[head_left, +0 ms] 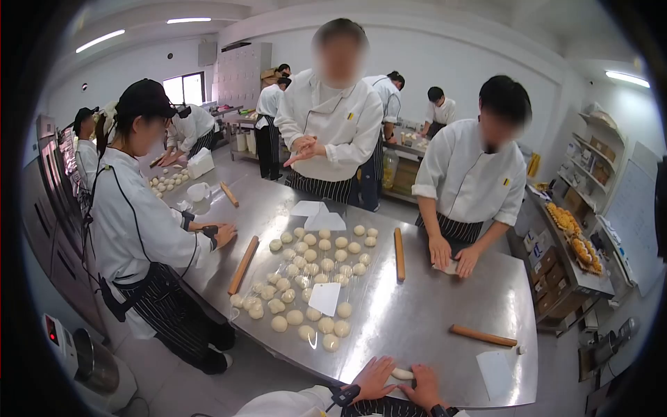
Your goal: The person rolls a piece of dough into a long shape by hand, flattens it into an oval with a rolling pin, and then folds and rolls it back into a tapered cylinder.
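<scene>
A short roll of pale dough (402,374) lies on the steel table at the near edge, between my two hands. My left hand (375,379) rests at its left end, fingers stretched out and touching the dough. At the other end, my right hand (422,389) lies with its fingers extended against it. Both palms face down, and their undersides are hidden. To the right of my hands are a wooden rolling pin (483,336) and a white dough scraper (494,374). Many round dough balls (294,317) sit to the left, partly under clear plastic film.
Across the steel table (431,320), a co-worker's hands (455,260) press a piece of dough. Another person stands at the far side, hands together; one at the left leans on the table. More rolling pins (399,254) and a white scraper (324,299) lie about.
</scene>
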### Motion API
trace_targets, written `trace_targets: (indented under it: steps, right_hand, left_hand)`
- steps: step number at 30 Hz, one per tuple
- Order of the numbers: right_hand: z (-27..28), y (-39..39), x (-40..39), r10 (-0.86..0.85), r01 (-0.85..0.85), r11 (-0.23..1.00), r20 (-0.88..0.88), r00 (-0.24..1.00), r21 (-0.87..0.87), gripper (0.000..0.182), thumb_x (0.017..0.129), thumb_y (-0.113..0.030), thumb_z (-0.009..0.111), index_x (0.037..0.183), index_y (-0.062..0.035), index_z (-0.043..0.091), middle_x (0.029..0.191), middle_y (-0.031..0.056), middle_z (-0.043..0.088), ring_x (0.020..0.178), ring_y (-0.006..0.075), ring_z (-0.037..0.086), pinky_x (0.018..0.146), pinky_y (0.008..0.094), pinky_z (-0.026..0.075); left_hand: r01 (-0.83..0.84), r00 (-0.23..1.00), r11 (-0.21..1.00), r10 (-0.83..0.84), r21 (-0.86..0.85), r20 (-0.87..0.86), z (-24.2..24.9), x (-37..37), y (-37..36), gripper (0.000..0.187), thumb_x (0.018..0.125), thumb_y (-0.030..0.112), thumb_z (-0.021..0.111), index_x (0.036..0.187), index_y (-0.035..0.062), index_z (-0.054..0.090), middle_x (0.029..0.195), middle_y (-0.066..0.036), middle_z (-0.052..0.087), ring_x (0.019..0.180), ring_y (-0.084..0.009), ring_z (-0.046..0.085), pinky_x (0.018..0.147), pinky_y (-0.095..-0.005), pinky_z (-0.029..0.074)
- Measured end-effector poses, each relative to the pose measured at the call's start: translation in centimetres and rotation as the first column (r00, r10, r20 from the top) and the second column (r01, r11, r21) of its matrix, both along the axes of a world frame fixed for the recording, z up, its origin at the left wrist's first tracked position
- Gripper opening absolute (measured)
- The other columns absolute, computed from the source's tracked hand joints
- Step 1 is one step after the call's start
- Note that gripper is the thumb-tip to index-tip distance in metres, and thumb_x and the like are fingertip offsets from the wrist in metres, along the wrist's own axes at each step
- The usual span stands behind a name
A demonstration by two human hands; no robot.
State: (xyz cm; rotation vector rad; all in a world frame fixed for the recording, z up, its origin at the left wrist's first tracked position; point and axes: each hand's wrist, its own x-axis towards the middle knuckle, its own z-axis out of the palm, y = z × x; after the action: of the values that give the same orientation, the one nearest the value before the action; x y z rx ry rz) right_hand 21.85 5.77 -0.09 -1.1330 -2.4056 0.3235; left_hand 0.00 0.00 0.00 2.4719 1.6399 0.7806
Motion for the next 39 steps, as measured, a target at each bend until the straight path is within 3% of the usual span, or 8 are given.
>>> trace_targets:
  steps: [3, 14, 22, 28, 30, 33, 36, 39]
  right_hand:
    - [-0.3, -5.2, -5.2, 0.026, -0.027, 0.997, -0.003, 1.0, -0.079, 0.051, 0.075, -0.034, 0.079, 0.117, -0.0101, 0.065, 0.116, 0.0191, 0.065, 0.115, 0.0369, 0.056, 0.099, 0.0481, 0.042]
    - [1.5, -2.4, -1.3, -0.007, 0.0, 0.997, -0.083, 0.997, -0.081, 0.034, 0.08, -0.026, 0.074, 0.107, -0.0066, 0.069, 0.103, 0.0158, 0.068, 0.093, 0.0344, 0.064, 0.087, 0.0425, 0.05]
    - [5.2, 0.5, -3.1, 0.027, 0.007, 0.842, 0.055, 0.998, -0.539, 0.033, 0.077, -0.024, 0.072, 0.105, -0.0064, 0.071, 0.105, 0.0165, 0.067, 0.097, 0.0325, 0.064, 0.087, 0.0401, 0.051]
    - [16.6, 0.0, -10.3, 0.431, -0.402, 0.884, 0.081, 0.899, -0.236, 0.024, 0.079, -0.024, 0.067, 0.096, -0.0073, 0.072, 0.093, 0.0157, 0.064, 0.087, 0.0335, 0.062, 0.08, 0.0392, 0.051]
    - [22.3, -2.0, -13.4, 0.641, -0.603, 0.756, 0.103, 0.761, -0.255, 0.024, 0.081, -0.022, 0.066, 0.099, -0.0066, 0.07, 0.09, 0.0144, 0.062, 0.085, 0.0331, 0.061, 0.077, 0.04, 0.051]
    - [26.4, -5.0, -17.8, 0.839, -0.761, 0.541, 0.167, 0.517, -0.359, 0.029, 0.083, -0.022, 0.069, 0.107, -0.0068, 0.067, 0.094, 0.0134, 0.061, 0.087, 0.0324, 0.061, 0.076, 0.0392, 0.049]
    - [30.5, -7.1, -22.3, 0.941, -0.754, 0.339, 0.213, 0.265, -0.563, 0.049, 0.081, -0.029, 0.073, 0.125, -0.0115, 0.06, 0.108, 0.0147, 0.065, 0.098, 0.0349, 0.062, 0.081, 0.0421, 0.05]
    - [38.2, -6.6, -28.0, 0.73, -0.727, 0.651, 0.439, 0.523, -0.216, 0.079, 0.078, -0.042, 0.076, 0.144, -0.0157, 0.042, 0.104, 0.0139, 0.068, 0.103, 0.0351, 0.063, 0.086, 0.0447, 0.051]
  left_hand:
    - [0.008, 0.999, 0.964, -0.019, -0.266, -0.037, 0.5, -5.7, -5.0, 0.07, 0.087, 0.036, 0.06, 0.141, -0.0027, 0.038, 0.148, -0.022, 0.038, 0.139, -0.0407, 0.031, 0.115, -0.0505, 0.024]
    - [-0.065, 0.893, 0.997, 0.079, -0.045, 0.444, -2.6, -3.7, -9.1, 0.064, 0.081, 0.029, 0.07, 0.133, -0.0004, 0.048, 0.14, -0.027, 0.042, 0.13, -0.0408, 0.042, 0.109, -0.046, 0.035]
    - [-0.136, 0.318, 0.824, 0.562, -0.549, 0.764, -5.0, -6.1, -19.8, 0.026, 0.087, 0.018, 0.067, 0.106, 0.0001, 0.066, 0.112, -0.016, 0.062, 0.091, -0.0263, 0.064, 0.082, -0.0351, 0.051]
    - [-0.393, 0.363, 0.858, 0.476, -0.332, 0.801, 0.6, -6.3, -21.0, 0.035, 0.089, 0.017, 0.066, 0.117, 0.0006, 0.056, 0.092, -0.014, 0.063, 0.078, -0.0241, 0.064, 0.072, -0.0365, 0.055]
    - [-0.331, 0.472, 0.871, 0.487, -0.364, 0.735, 5.1, -8.0, -19.0, 0.067, 0.077, 0.035, 0.078, 0.13, 0.003, 0.053, 0.138, -0.024, 0.046, 0.125, -0.036, 0.048, 0.102, -0.0425, 0.042]
    - [-0.41, 0.684, 0.911, 0.343, -0.05, 0.644, 13.2, -9.3, -16.8, 0.076, 0.077, 0.036, 0.081, 0.133, -0.0005, 0.047, 0.134, -0.019, 0.053, 0.128, -0.0304, 0.049, 0.103, -0.0411, 0.042]
    - [-0.054, 0.511, 0.958, 0.269, -0.282, 0.816, 15.3, -10.2, -15.5, 0.05, 0.082, 0.03, 0.077, 0.119, 0.0013, 0.058, 0.089, -0.012, 0.065, 0.085, -0.0226, 0.066, 0.08, -0.0334, 0.054]
    - [0.268, 0.116, 0.81, 0.51, -0.522, 0.852, 12.4, -11.7, -17.9, 0.031, 0.088, 0.022, 0.071, 0.11, 0.0032, 0.06, 0.086, -0.008, 0.065, 0.074, -0.0162, 0.065, 0.065, -0.0305, 0.054]
